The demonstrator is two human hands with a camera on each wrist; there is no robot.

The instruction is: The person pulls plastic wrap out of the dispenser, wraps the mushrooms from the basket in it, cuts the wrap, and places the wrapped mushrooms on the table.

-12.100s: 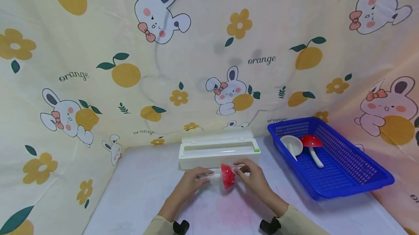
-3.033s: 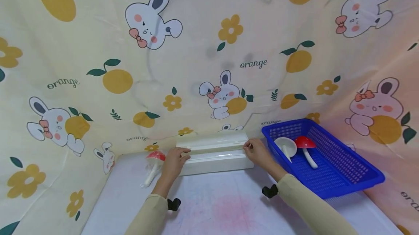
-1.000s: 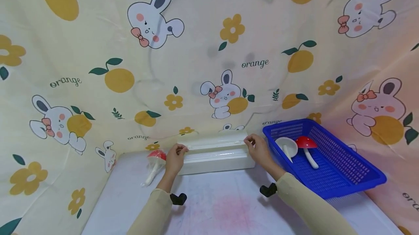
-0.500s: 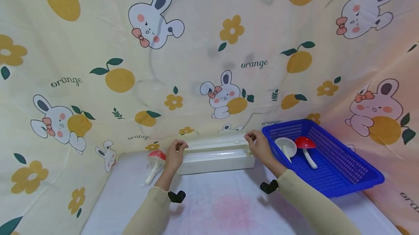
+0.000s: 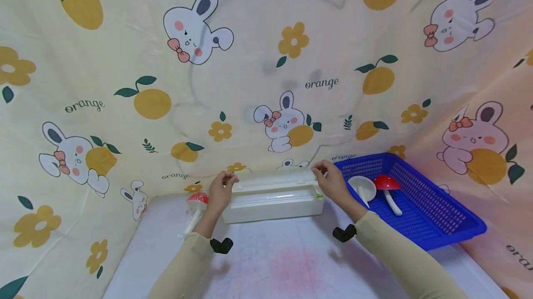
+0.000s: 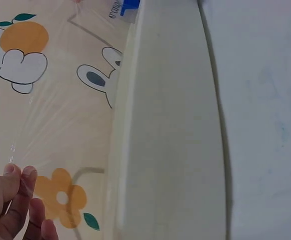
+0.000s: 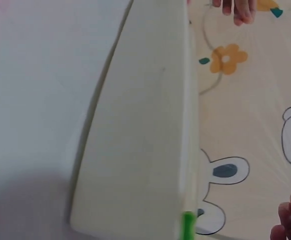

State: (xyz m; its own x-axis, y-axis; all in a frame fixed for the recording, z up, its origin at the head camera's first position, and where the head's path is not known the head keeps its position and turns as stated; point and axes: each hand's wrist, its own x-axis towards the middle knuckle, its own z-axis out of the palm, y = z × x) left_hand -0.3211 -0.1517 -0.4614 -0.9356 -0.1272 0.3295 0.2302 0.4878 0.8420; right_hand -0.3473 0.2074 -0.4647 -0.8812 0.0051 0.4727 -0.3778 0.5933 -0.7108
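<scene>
Cling-film dispenser (image 5: 275, 199): cream box, back of counter (image 5: 270, 262), against the printed cloth. Clear film sheet (image 5: 275, 179): drawn up above the box. Left hand (image 5: 220, 190): fingers pinch the film's left corner. Right hand (image 5: 331, 182): fingers pinch its right corner. Wrapped red mushroom toy (image 5: 195, 204): left of dispenser. Blue basket (image 5: 437, 225): right.

both arms reach forward in beige sleeves, forearms angled inward; left hand (image 5: 220, 189) raised with thumb and fingertips pinched together; right hand (image 5: 329, 181) mirrors it, fingers curled into a pinch; hands well apart
</scene>
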